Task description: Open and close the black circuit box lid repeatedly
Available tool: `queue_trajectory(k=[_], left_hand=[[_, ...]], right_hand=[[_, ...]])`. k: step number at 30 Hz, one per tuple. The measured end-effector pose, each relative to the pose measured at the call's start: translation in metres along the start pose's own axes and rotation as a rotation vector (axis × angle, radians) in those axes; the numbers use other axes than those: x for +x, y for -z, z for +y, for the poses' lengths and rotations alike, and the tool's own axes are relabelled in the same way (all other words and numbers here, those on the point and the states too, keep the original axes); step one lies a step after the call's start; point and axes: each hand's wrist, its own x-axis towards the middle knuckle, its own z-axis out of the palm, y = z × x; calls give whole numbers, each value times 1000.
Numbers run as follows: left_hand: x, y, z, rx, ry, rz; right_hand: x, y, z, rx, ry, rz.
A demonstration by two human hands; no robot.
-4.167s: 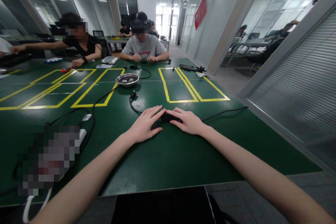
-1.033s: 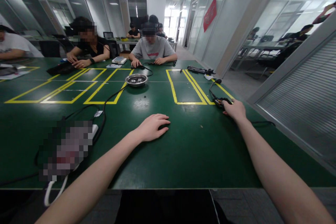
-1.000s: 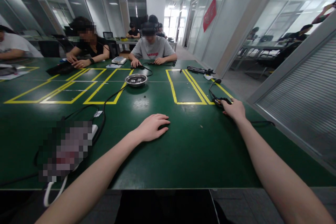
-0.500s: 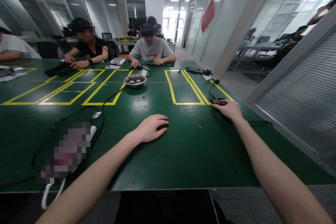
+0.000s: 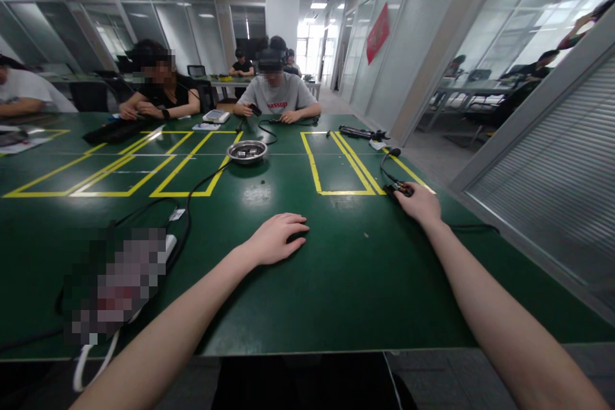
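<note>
My left hand lies on the green table with its fingers stretched out, holding nothing. Over at the right, my right hand has its fingers closed around a small black device with some yellowish parts. The hand covers much of it, so its exact kind is hidden. A black cable curves from near the device to a dark rounded piece farther back. Yellow tape outlines mark the tabletop just left of the device.
A metal bowl with small shiny pieces stands mid-table. Left of my forearm lies a blurred-out object among cables. A folded black tripod-like item is at the back right. Co-workers sit across the table.
My right hand has shifted slightly and tilted the black device. The co-worker opposite has raised a dark item. My left hand stays in place; the view has tipped slightly upward.
</note>
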Motion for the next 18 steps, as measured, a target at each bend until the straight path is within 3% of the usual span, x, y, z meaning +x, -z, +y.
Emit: queue_trajectory(k=[3, 6, 10, 15, 18], left_hand=[[0, 0, -1, -4, -7, 3], [0, 0, 0, 2, -8, -6], [0, 3, 3, 16, 5, 13], [0, 10, 11, -20, -14, 151], [-1, 12, 13, -53, -83, 133]], right_hand=[[-3, 5, -15, -30, -55, -110], [-12, 10, -31, 67, 57, -210], [-46, 12, -65, 327, 396, -389], [-107, 22, -120, 638, 898, -693], [-129, 31, -137, 733, 1015, -813]])
